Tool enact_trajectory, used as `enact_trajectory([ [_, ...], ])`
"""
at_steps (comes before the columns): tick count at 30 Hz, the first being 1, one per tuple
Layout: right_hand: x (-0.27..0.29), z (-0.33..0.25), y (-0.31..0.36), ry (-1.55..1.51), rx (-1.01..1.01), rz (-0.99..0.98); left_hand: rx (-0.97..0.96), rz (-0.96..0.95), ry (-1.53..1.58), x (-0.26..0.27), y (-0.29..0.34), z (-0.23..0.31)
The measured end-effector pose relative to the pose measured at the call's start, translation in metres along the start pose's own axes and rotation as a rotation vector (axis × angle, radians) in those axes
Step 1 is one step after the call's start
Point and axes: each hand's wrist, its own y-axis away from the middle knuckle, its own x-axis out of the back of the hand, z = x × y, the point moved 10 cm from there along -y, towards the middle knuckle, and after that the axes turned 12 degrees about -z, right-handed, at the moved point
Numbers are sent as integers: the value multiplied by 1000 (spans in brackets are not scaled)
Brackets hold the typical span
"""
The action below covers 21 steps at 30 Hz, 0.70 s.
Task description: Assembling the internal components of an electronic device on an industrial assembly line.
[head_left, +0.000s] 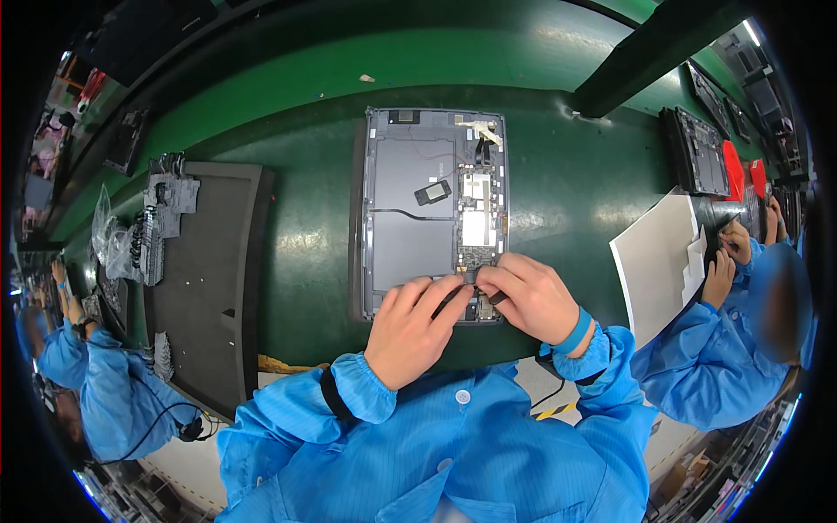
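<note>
Lying flat near the middle of the green mat-covered bench (558,183), the opened tablet chassis (434,213) shows a smooth grey, rectangular inner shell with rounded corners. Two large matte grey panels fill its left part, a thin black cable (410,213) curves across them, and a small dark rectangular module (432,193) rests tilted on the upper panel. Down its right side runs a narrow circuit board strip (477,218) with pale shiny shields.

Both hands work at the near right corner of the chassis. The left hand (410,327) rests on the lower edge, fingers curled and pressed down on the shell. The right hand (532,296) is bunched, its fingertips pinching a small dark part (495,297) against the board; what the part is cannot be told.

To the left lies a flat dark grey tray (209,279) with stacked ridged grey pieces (161,218). To the right, a white sheet (658,261) lies by a co-worker's hands (728,257).
</note>
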Motion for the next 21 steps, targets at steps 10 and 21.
enact_trajectory([
  [10, 0, 3, 0, -89, 8, 40, 17, 30, -62, -2, 0, 3],
  [21, 1, -2, 0, -24, 7, 55, -26, 3, -50, -2, 0, 5],
])
